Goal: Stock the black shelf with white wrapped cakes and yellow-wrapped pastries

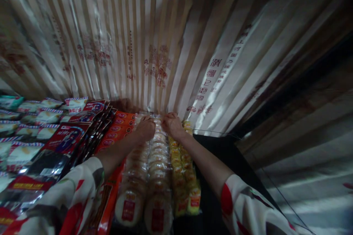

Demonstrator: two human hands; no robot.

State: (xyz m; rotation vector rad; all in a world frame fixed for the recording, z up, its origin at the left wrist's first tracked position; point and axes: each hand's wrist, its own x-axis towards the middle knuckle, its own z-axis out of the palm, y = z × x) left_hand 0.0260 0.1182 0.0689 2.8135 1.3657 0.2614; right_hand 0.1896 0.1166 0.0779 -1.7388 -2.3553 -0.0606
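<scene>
Two long rows of round, pale flat cakes in clear wrappers (160,169) stand on edge, the front ones showing red labels. At the far end of these rows are both of my hands. My left hand (145,128) has its fingers curled on the far left wrappers. My right hand (172,124) bends its fingers round the far right end of the same rows. Both hands look closed on wrapped flat cakes, though dimness and blur hide the fingertips. Beside my right forearm lie rows of small yellow packets (182,169).
Left of the cakes are orange packets (118,126), dark red and black bags (66,141), and white-and-blue packets (48,115). A striped, printed curtain (154,36) hangs right behind the goods. The black table surface (217,161) shows at right, with a thin cord above it.
</scene>
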